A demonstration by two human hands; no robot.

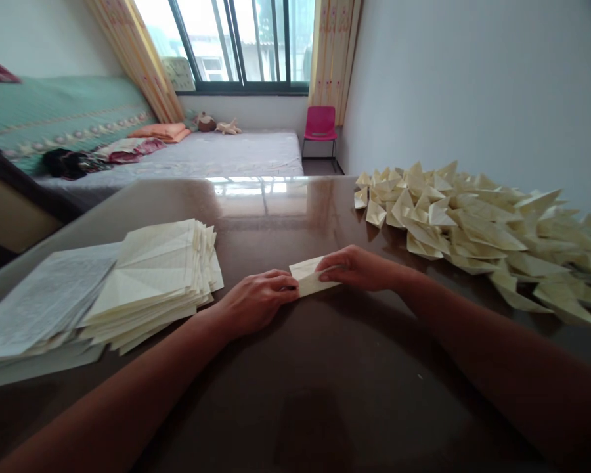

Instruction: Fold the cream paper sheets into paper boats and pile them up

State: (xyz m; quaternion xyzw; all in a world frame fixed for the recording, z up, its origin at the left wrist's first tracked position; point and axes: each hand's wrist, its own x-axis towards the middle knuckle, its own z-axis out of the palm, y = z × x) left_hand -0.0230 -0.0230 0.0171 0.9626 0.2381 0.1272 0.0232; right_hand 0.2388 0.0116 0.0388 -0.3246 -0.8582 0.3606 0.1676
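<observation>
A small cream sheet of folded paper (308,281) lies near the middle of the brown glossy table (256,407), held between my two hands. My left hand (256,299) grips its left end, with the fingers bent together and the thumb partly hidden. On the right end, my right hand (357,268) pinches the paper, its fingers curled over the upper layer. Left of my left hand sits a thick stack of creased cream paper sheets (152,263). A large heap of folded paper boat-like shapes (473,223) spreads over the table's right side.
Printed sheets (39,295) lie beside the cream stack at the far left. Beyond the table are a bed (256,151), a pink chair (320,125) and a window (241,46) with curtains. A white wall (473,85) runs along the right.
</observation>
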